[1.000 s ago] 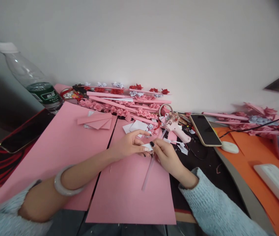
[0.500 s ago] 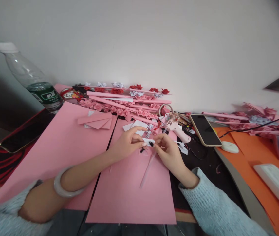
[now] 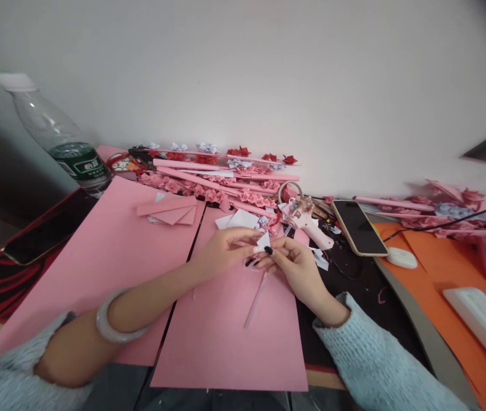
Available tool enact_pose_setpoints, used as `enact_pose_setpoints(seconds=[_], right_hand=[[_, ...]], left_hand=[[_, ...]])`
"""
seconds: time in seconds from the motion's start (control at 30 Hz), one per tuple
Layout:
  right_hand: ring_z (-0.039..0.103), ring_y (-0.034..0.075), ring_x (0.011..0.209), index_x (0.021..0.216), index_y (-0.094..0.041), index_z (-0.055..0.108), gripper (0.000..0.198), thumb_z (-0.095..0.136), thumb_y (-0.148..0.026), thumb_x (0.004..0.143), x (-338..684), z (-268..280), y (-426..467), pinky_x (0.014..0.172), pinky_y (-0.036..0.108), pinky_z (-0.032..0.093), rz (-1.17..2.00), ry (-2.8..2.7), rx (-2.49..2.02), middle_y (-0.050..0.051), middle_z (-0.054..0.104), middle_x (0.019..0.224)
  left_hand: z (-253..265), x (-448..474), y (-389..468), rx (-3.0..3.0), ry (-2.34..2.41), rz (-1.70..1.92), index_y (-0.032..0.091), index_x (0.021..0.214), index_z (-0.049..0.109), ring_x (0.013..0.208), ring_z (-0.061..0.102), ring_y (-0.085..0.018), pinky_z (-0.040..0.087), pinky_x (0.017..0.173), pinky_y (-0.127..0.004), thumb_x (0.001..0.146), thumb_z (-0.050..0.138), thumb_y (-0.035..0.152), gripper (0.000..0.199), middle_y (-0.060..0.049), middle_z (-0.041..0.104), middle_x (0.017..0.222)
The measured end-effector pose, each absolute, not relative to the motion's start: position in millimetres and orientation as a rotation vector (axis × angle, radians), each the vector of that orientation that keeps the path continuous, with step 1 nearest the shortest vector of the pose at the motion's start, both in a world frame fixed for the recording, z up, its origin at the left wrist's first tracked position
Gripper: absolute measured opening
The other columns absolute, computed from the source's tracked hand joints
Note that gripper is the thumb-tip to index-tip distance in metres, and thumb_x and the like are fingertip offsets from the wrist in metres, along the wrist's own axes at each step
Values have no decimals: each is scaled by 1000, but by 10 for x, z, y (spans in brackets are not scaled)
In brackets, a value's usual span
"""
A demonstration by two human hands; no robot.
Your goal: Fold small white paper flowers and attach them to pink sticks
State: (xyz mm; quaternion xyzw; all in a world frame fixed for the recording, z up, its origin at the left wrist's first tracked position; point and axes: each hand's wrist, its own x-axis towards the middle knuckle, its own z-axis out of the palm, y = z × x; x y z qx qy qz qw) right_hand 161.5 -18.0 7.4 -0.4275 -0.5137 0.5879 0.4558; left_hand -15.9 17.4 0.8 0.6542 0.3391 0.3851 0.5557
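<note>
Landmark: the hot glue gun (image 3: 310,228). The white paper piece (image 3: 263,240) was in the air just left of it and nearer the wearer, pinched between both hands.

What changed: half a second earlier the piece sat as a low, flat band between the fingertips. By this frame it stuck up as a pointed, triangular peak above the thumbs. Fingers had shifted around it too, with the two hands now close enough that their fingertips overlapped in view.

Left hand (image 3: 235,245), left of the glue gun: thumb and fingers closed, gripping the lower left of the piece. Right hand (image 3: 296,267), on the near side of the glue gun: thumb pressed on the lower right of the piece, other fingers curled in behind. Couldn't tell whether the piece was creased or only turned; the fingers hid its base.

My read: shaping was mid-step, since neither hand had let go.

Rest held position. The translucent stick (image 3: 255,302) lay left and near of the glue gun, over the pink sheet (image 3: 230,348), upper end hidden by the right hand; contact with it, can't say. Loose white paper (image 3: 243,218) was left of the glue gun, smartphone (image 3: 359,228) just right.
</note>
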Motion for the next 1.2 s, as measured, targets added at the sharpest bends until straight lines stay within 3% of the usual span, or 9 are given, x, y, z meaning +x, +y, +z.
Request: enact_pose_setpoints(seconds=[0.07,0.17,0.27,0.33,0.37,0.47,0.6,0.9,1.2], right_hand=[[66,15,57,80,-17,52,19,62,-34,79,1606,63,-183,51,26,53,1497,-1250,-1021,4,67,72],[60,12,48,76,-17,50,19,58,-33,82,1611,33,-192,45,24,48,1446,-1367,-1053,2,64,64],[53,10,46,76,-17,52,13,56,-27,83,1638,23,-200,42,20,43,1132,-1535,-1185,-1,59,61],[56,11,57,83,-18,55,4,56,-21,82,1663,35,-198,46,21,44,888,-1594,-1222,2,61,73],[57,13,64,90,-19,56,8,55,-19,82,1675,42,-194,50,21,46,798,-1626,-1223,4,63,82],[61,18,87,100,-21,62,20,52,-14,83,1701,52,-178,66,28,51,659,-1741,-1194,8,64,102],[61,20,98,95,-22,68,25,49,-10,84,1705,35,-172,87,38,48,613,-1842,-1117,6,69,100],[64,21,93,100,-23,68,26,50,-11,85,1729,60,-175,83,39,52,349,-1977,-1015,7,70,98],[58,23,107,117,-21,60,34,46,-11,87,1847,71,-121,90,43,51,186,-2293,-919,10,65,112]], left_hand=[[11,-168,180,1623,750,847,15,91,67,93,60,-19,46,82,-28,81,57,27,19,-6,65,99],[-13,-180,182,1649,731,775,15,82,68,78,61,-16,47,75,-27,86,50,29,24,-4,67,80],[-44,-180,180,1577,799,799,15,88,68,84,63,-17,48,79,-28,84,53,29,21,-5,69,87],[-51,-172,172,1489,794,791,14,92,67,89,64,-19,49,81,-30,84,53,28,21,-6,69,92],[-50,-165,166,1448,777,774,14,93,66,89,65,-19,50,82,-30,84,53,28,21,-6,68,93],[-38,-145,144,1392,722,720,14,95,65,86,67,-19,52,81,-31,85,52,26,20,-7,69,91],[-28,-128,130,1337,672,643,13,91,62,84,68,-19,53,77,-31,85,52,26,17,-7,70,87],[-28,-155,156,1133,641,581,11,91,62,79,68,-18,51,78,-32,83,58,30,21,-11,71,84],[-64,-177,168,1027,650,584,11,87,65,75,66,-15,50,77,-31,80,62,30,20,-9,70,83]])
